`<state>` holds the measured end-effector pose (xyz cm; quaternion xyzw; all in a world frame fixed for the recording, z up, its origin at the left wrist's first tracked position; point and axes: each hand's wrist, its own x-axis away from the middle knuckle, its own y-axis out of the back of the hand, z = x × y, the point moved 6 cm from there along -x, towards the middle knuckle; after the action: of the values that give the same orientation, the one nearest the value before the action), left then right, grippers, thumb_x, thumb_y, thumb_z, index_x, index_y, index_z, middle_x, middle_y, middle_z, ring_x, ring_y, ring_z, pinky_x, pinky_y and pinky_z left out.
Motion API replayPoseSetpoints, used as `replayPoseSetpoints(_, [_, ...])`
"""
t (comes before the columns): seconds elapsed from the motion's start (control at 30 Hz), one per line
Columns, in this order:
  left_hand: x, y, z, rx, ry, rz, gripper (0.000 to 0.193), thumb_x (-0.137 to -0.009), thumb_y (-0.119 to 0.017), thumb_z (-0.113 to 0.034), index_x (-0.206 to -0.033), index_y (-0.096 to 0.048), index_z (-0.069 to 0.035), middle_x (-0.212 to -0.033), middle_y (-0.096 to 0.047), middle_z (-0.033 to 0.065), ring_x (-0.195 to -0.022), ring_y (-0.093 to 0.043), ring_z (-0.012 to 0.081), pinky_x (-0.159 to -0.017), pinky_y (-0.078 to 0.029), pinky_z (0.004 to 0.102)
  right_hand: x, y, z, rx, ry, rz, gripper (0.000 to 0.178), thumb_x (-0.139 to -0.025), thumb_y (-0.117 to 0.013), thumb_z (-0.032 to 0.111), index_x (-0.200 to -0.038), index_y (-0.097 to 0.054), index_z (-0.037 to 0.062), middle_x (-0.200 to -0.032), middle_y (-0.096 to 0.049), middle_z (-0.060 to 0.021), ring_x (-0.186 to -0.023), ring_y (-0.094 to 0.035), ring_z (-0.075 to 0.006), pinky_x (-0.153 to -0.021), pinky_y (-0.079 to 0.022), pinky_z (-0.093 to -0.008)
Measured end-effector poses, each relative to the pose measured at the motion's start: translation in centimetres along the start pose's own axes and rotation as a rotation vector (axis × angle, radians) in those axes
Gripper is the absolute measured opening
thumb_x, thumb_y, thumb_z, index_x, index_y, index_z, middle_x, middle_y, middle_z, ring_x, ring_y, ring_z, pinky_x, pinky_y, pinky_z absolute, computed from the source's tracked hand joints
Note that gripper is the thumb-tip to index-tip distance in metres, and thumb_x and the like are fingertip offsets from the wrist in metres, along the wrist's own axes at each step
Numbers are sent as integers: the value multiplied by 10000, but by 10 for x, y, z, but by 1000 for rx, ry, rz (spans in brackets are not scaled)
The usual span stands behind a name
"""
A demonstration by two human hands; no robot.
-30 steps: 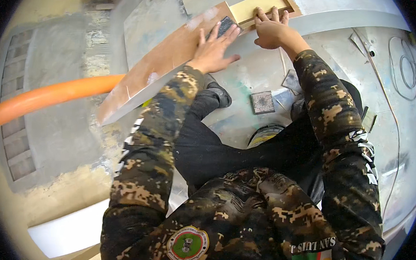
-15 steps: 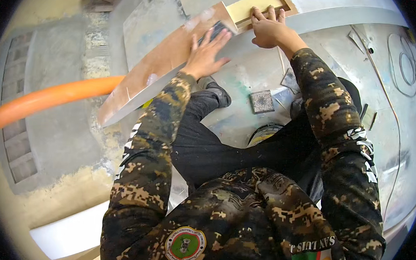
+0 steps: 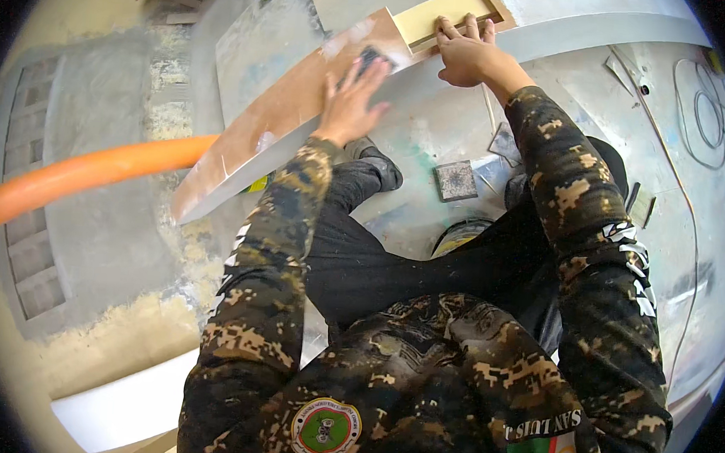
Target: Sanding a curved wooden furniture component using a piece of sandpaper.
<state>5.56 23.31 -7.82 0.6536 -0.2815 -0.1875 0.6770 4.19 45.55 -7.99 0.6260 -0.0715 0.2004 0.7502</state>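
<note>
A long curved wooden piece [image 3: 291, 98] with a brown, patchy face and a pale edge lies slantwise in front of me. My left hand [image 3: 353, 101], slightly blurred, presses a dark sanding block [image 3: 378, 59] onto its brown face near the upper right end. The block is partly hidden under my fingers. My right hand [image 3: 475, 59] rests on the near edge of a wood-rimmed recess with a yellow floor [image 3: 442, 14], just right of the brown face. Its fingers are spread and bent over that edge, the thumb apart on the near side.
An orange hose [image 3: 92, 168] runs from the left to the curved piece. On the floor between my legs lies a square grey block [image 3: 457, 180], with a container [image 3: 459, 232] near it. Coiled cable [image 3: 705, 115] lies at the right, a white panel [image 3: 123, 403] at the lower left.
My left hand has slid a little to the left along the brown face with the sanding block. My right hand stays in place on the recess edge.
</note>
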Motion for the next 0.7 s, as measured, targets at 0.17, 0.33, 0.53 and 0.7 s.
replayPoseSetpoints(0.17, [29,-5,28,-8,146,43,862,-886,-673,-451,-1598,-224,-270,-1660,-232,0,-1529,-163,354,-1139,-110,732,-6,1,3,26,21,-22,886,-891,-648,364,-1580,-203,29,-1678,-111,-117,-1499,-64,-517,-1163,-62,-706])
replayPoseSetpoints(0.33, [-27,6,-52,81,26,-61,899,-870,-701,-433,-1602,-211,-251,-1656,-246,21,-1523,-148,395,-1143,-116,719,-4,0,7,21,12,1,890,-896,-646,370,-1579,-195,20,-1677,-101,-125,-1490,-67,-538,-1157,-73,-714])
replayPoseSetpoints(0.53, [7,0,-8,-9,79,-27,880,-865,-709,-362,-1596,-226,-285,-1652,-255,-16,-1519,-213,323,-1134,-139,740,0,0,1,-6,1,-73,773,-873,-570,247,-1567,-289,58,-1668,-157,-121,-1485,-107,-539,-1165,-91,-708])
replayPoseSetpoints(0.7, [16,-4,13,3,276,11,928,-844,-732,-261,-1603,-198,-264,-1656,-241,9,-1516,-194,367,-1105,-180,763,-3,4,3,25,53,-20,884,-890,-615,367,-1585,-184,30,-1683,-77,-108,-1490,-69,-538,-1164,-74,-701])
